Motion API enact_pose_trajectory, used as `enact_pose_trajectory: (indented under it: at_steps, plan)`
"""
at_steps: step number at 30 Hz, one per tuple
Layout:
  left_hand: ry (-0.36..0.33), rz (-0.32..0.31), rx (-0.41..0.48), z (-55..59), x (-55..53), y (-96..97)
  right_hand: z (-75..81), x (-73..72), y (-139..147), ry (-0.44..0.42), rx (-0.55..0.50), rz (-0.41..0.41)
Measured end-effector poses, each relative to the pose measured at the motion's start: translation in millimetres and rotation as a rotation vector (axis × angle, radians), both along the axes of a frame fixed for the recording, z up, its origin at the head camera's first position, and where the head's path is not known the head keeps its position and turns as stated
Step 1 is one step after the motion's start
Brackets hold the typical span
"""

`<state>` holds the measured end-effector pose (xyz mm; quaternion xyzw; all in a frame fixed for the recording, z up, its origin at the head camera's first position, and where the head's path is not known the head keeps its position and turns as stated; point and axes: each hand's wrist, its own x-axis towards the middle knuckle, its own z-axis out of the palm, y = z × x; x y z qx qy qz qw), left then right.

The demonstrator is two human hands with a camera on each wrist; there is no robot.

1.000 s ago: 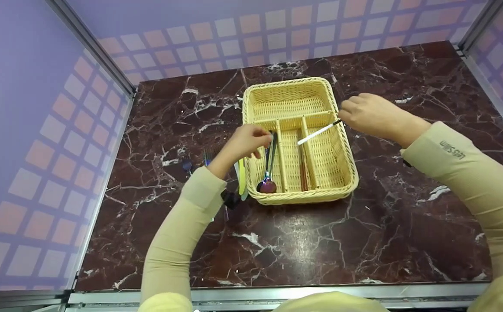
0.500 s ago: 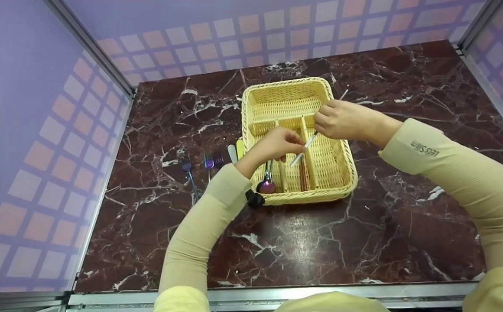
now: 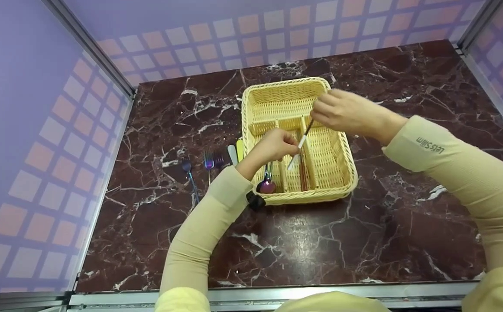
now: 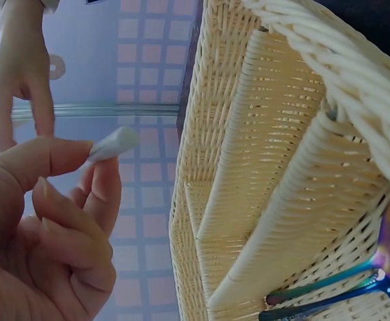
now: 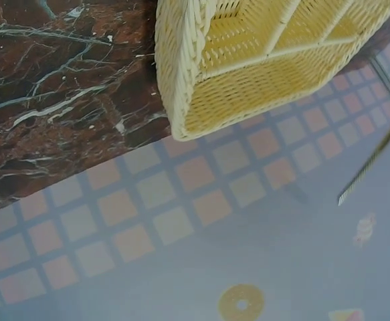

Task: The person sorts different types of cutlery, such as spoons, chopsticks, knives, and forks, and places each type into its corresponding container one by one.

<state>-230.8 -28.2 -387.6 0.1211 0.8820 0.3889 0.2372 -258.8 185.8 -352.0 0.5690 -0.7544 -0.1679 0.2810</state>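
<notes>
A slim chopstick point(image 3: 302, 141), white at one end and dark toward the other, slants over the wicker basket point(image 3: 350, 182) in the head view. My left hand point(image 3: 273, 149) pinches its white part between thumb and finger; the blunt white end of the chopstick point(image 4: 122, 143) pokes out in the left wrist view. Up at the dark part, the curled fingers of my right hand point(image 3: 344, 113) hold it. The right wrist view has the thin metallic tip of the chopstick point(image 5: 368, 164), while the hand itself is out of that frame. Reddish-brown chopsticks point(image 3: 303, 173) lie in the middle compartment below.
Shiny purple spoons point(image 3: 267, 186) lie in the basket's left compartment. Left of the basket are several forks point(image 3: 208, 160) and knives with grey point(image 3: 232, 152) and yellow handles point(image 3: 239, 149). Patterned walls enclose the dark marble table point(image 3: 364, 242) on the left, back and right.
The left hand has moved right from the spoon compartment and taken hold of the chopstick's white part. The right hand has come left over the basket; the chopstick now stands steeper.
</notes>
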Motion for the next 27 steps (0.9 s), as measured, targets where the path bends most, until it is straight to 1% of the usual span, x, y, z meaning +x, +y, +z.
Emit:
enact_pose_trajectory:
  at_steps: [3, 6, 9, 11, 15, 17, 20, 21, 25, 27]
  plan:
    - [-0.016, 0.074, -0.023, -3.0, 0.1, -3.4, 4.8, -4.8, 13.5, -0.068, -0.068, -0.065]
    - [-0.044, 0.149, -0.054, -9.8, -0.5, -4.9, 2.6, -11.9, 30.2, -0.126, -0.159, -0.12]
    - [-0.06, 0.186, -0.126, -17.6, -1.8, -4.3, -2.5, -16.1, 44.6, -0.153, -0.224, -0.164]
    - [-0.059, 0.18, -0.196, -22.2, -2.8, -4.0, -4.5, -17.0, 51.5, -0.162, -0.247, -0.18]
    - [-0.051, 0.137, -0.334, -29.5, -4.3, -2.1, -5.5, -16.7, 58.7, -0.179, -0.272, -0.204]
    - [-0.057, 0.12, -0.377, -32.4, -4.6, 0.4, -6.0, -16.8, 59.8, -0.184, -0.28, -0.206]
    - [-0.06, 0.1, -0.434, -33.7, -4.2, 7.6, -7.2, -16.8, 59.5, -0.187, -0.286, -0.204]
    - [-0.051, 0.092, -0.454, -33.8, -4.0, 10.7, -7.8, -16.7, 59.2, -0.192, -0.289, -0.202]
    - [0.02, 0.049, -0.544, -33.8, -2.7, 25.0, -10.5, -16.1, 58.2, -0.214, -0.295, -0.202]
    - [0.036, 0.029, -0.577, -36.0, -2.1, 31.0, -11.5, -16.1, 57.8, -0.228, -0.295, -0.2]
